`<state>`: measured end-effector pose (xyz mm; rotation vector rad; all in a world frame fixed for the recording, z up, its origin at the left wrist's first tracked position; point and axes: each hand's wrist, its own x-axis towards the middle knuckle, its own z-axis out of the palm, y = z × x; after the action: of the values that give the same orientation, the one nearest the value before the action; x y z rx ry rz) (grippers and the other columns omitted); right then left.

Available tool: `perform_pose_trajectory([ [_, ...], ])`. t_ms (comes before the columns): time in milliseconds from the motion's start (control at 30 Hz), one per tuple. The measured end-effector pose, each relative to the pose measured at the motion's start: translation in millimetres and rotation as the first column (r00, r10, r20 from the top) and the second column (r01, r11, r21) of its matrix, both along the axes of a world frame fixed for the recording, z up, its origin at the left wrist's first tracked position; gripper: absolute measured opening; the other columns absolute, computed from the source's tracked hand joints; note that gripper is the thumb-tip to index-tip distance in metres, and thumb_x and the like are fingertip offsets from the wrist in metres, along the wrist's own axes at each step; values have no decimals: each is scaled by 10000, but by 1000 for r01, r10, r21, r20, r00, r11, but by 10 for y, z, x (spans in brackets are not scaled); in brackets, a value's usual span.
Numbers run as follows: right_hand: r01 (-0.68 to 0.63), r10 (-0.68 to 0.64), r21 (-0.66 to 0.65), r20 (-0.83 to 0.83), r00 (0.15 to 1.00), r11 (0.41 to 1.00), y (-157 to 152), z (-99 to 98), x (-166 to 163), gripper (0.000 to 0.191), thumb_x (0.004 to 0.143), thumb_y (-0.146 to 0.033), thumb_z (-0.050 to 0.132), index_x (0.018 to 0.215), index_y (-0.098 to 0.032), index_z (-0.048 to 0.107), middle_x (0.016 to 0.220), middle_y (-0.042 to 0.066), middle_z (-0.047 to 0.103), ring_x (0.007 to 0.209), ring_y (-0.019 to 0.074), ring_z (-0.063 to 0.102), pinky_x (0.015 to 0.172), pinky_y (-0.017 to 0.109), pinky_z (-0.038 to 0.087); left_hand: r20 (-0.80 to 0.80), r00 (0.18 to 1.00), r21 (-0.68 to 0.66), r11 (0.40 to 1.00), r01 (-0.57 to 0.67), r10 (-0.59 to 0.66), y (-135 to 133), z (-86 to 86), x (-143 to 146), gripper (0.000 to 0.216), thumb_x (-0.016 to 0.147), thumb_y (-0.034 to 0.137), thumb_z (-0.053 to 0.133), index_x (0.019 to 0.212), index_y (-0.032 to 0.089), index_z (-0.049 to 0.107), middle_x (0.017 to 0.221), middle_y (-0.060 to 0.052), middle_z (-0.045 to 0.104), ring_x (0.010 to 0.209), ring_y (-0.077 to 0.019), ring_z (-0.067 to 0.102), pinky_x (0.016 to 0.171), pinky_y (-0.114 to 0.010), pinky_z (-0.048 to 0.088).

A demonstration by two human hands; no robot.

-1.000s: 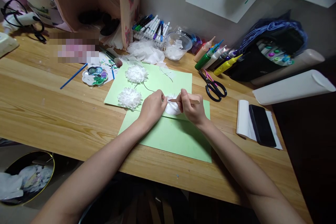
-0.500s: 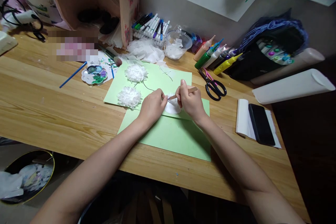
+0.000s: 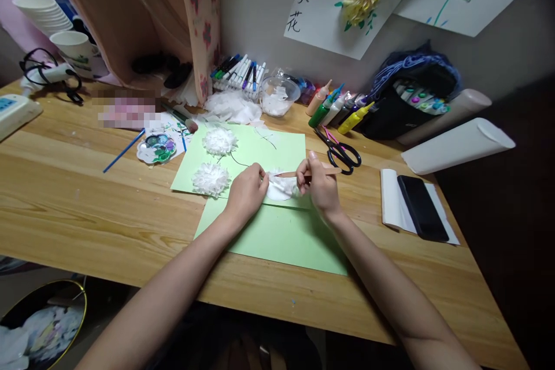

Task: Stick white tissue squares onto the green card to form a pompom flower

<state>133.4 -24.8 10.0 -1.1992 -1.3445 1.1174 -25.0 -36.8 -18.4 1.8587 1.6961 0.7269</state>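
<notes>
While the right hand (image 3: 321, 186) grips a thin brown stick (image 3: 287, 174), the left hand (image 3: 246, 187) has its fingers bunched at the left edge of the white paper (image 3: 281, 189) on the green sheet (image 3: 288, 153); you cannot tell if they pinch it. That paper looks light, soft and easy to rip, so its edge is best held gently.

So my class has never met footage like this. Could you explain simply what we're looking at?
There is no machine here, just two bare hands seen from a camera worn on the head, looking forward and down. On the wooden desk lie overlapping green sheets, with two ruffled white flowers on the upper one. Further back are black-handled scissors and squeeze bottles. The right hand holds a pointed brown stick over a white piece. The left hand is at that piece's edge; whether it grips it is unclear.
</notes>
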Motion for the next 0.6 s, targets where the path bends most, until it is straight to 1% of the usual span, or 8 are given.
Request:
perform_pose_trajectory([
  [100, 18, -29, -61, -186, 982, 998, 26, -63, 166, 580, 893, -557, 380, 458, -181, 458, 371, -37, 384, 299, 56, 336, 320, 218, 202, 15, 1000, -10, 1000, -4, 4, -41, 38, -4, 158, 903, 296, 415, 811, 203, 503, 679, -6, 576, 639, -164, 540, 575, -269, 355],
  [167, 46, -83, -114, -342, 936, 992, 47, -141, 277, 553, 880, -545, 400, 458, -188, 413, 354, -46, 344, 290, 55, 292, 321, 216, 182, -2, 1000, 8, 1000, -8, 8, -68, 108, -13, 189, 922, 313, 375, 839, 205, 506, 684, -4, 582, 633, -163, 544, 572, -269, 357],
  [200, 28, -88, -153, -407, 909, 988, 58, -186, 327, 541, 879, -538, 408, 465, -190, 407, 333, -54, 313, 289, 55, 269, 332, 211, 193, -28, 1000, 22, 1000, -9, 10, -66, 160, -23, 202, 930, 316, 357, 858, 205, 510, 700, -7, 593, 639, -165, 550, 573, -271, 358],
  [267, -61, -56, -217, -495, 867, 974, 81, -273, 402, 531, 878, -548, 409, 485, -191, 419, 315, -54, 318, 297, 58, 254, 357, 206, 230, -107, 994, 50, 999, -13, 18, -1, 289, -59, 214, 935, 309, 341, 896, 205, 525, 760, -21, 623, 681, -175, 572, 586, -279, 368],
  [333, -123, -33, -242, -556, 831, 962, 100, -337, 444, 525, 872, -558, 419, 498, -190, 435, 316, -48, 337, 310, 62, 261, 375, 203, 251, -212, 977, 76, 997, -18, 34, 172, 431, -107, 210, 925, 290, 358, 925, 196, 546, 862, -54, 646, 778, -201, 595, 629, -295, 394],
  [433, -157, -21, -236, -613, 790, 959, 110, -381, 453, 505, 872, -531, 443, 504, -186, 446, 316, -47, 342, 320, 59, 260, 392, 196, 257, -375, 926, 73, 997, -21, 47, 612, 576, -161, 220, 896, 270, 412, 967, 148, 580, 1027, -140, 625, 983, -264, 572, 757, -339, 431],
  [500, -160, -17, -228, -621, 784, 960, 103, -386, 444, 503, 875, -528, 441, 506, -185, 447, 319, -47, 342, 321, 60, 258, 393, 198, 255, -422, 905, 41, 998, -41, 54, 939, 575, -161, 238, 881, 244, 432, 1021, 128, 586, 1118, -176, 595, 1088, -283, 532, 828, -350, 430],
  [600, -142, -30, -229, -614, 789, 963, 90, -385, 433, 522, 870, -569, 426, 511, -191, 442, 321, -49, 332, 322, 67, 263, 387, 205, 255, -431, 899, -5, 996, -88, 77, 1301, 445, -121, 226, 844, 233, 495, 997, 115, 610, 1112, -202, 600, 1082, -297, 547, 830, -352, 440],
])
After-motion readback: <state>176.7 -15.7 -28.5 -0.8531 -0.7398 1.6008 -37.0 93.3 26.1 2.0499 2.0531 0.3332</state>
